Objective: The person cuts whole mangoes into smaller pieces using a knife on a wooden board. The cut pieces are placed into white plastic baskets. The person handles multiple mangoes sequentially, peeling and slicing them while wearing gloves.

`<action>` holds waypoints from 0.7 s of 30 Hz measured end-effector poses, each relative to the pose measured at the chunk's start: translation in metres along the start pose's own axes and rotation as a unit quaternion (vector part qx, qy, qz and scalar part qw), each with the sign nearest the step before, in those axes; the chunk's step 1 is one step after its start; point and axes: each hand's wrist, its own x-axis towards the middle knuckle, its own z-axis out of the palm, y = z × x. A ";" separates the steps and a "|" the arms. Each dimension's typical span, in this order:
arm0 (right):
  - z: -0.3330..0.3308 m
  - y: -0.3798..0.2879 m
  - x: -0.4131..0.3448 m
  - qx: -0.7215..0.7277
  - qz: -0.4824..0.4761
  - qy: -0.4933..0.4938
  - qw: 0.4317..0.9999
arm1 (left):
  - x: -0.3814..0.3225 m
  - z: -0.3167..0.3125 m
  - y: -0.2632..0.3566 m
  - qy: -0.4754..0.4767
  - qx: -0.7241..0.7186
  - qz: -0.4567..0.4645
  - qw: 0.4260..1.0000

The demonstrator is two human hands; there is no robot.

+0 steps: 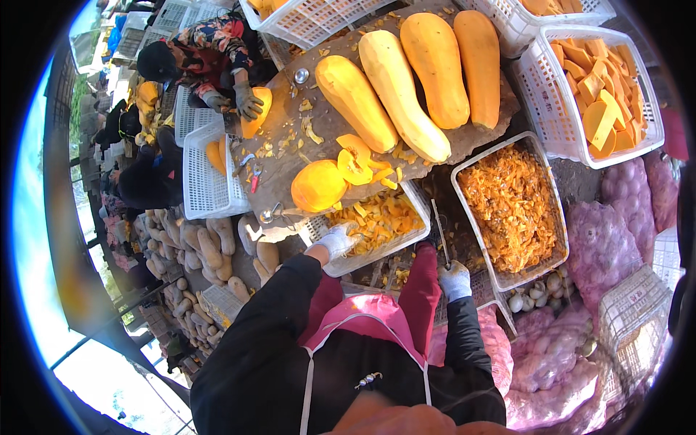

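My left hand [338,241], in a whitish work glove, reaches over the near edge of a white plastic crate [380,261] full of squash peelings [383,220]. Its fingers are at the peelings; whether they grip any is not clear. In my right hand [455,280], also gloved, is the handle of a long knife [441,231], its blade pointing away from me. Just beyond the crate, a peeled squash piece [319,186] and a cut hollow piece [356,160] lie on the edge of a worn board table [283,130]. Several long peeled squashes [405,95] lie farther back.
A crate of stringy squash pulp with seeds [511,212] stands right, below a crate of cut chunks [603,103]. Mesh sacks [603,250] crowd the right side. Across the table's left end, a co-worker's gloved hand [248,101] rests on squash. A red-handled peeler [255,182] lies nearby.
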 end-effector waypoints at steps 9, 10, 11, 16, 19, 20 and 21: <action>0.059 -0.003 -0.001 0.117 0.090 -0.031 0.989 | 0.030 -0.040 0.030 0.189 0.098 0.053 0.976; 0.057 -0.012 -0.008 0.151 0.106 -0.032 0.982 | 0.023 -0.039 0.028 0.272 0.196 0.081 0.938; 0.054 -0.020 -0.014 0.186 0.123 -0.032 0.974 | 0.022 -0.042 0.023 0.351 0.219 0.077 0.907; 0.022 -0.021 0.009 0.118 -0.029 0.098 0.988 | 0.032 -0.064 -0.035 0.368 -0.056 -0.216 0.903; -0.059 -0.053 0.046 -0.004 -0.109 0.216 0.970 | 0.066 -0.054 -0.103 0.331 -0.295 -0.119 0.888; -0.094 -0.064 0.053 -0.026 -0.156 0.305 0.939 | 0.075 -0.054 -0.085 0.342 -0.261 -0.186 0.883; -0.133 -0.069 0.063 -0.045 -0.176 0.345 0.921 | 0.077 -0.055 -0.058 0.350 -0.223 -0.252 0.874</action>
